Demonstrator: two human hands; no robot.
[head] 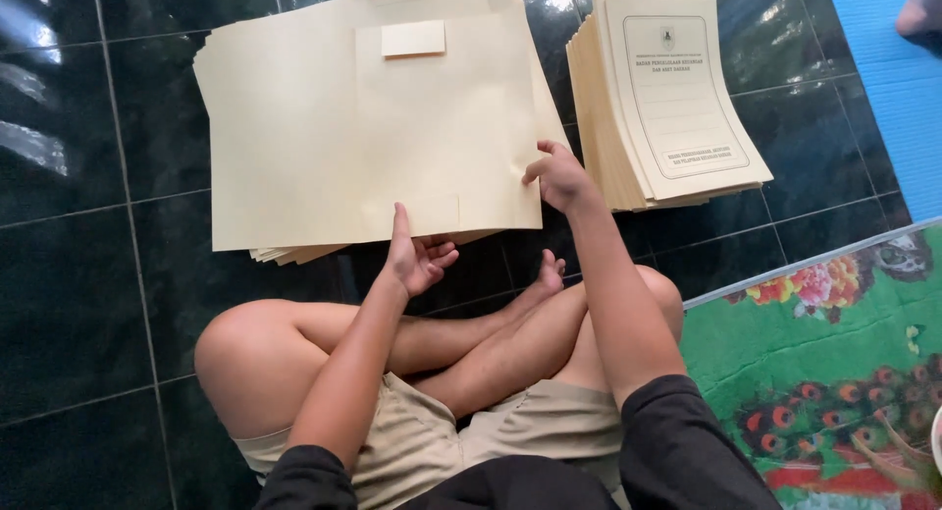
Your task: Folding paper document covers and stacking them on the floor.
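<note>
A large cream paper folder sheet point(343, 137) lies unfolded on top of a stack of similar sheets point(285, 253) on the dark tiled floor. My left hand point(414, 255) is under the sheet's near edge, thumb up against it, fingers spread. My right hand point(561, 176) grips the sheet's right edge near its lower corner. A small cream label patch point(412, 39) sits near the top of the sheet. My crossed bare legs point(432, 343) are just below the sheet.
A stack of folded cream folders with a printed frame point(667, 98) lies to the right. A blue mat point(883, 78) is at top right with another person's foot point(922, 9) on it. A green flowered rug point(824, 373) lies at lower right.
</note>
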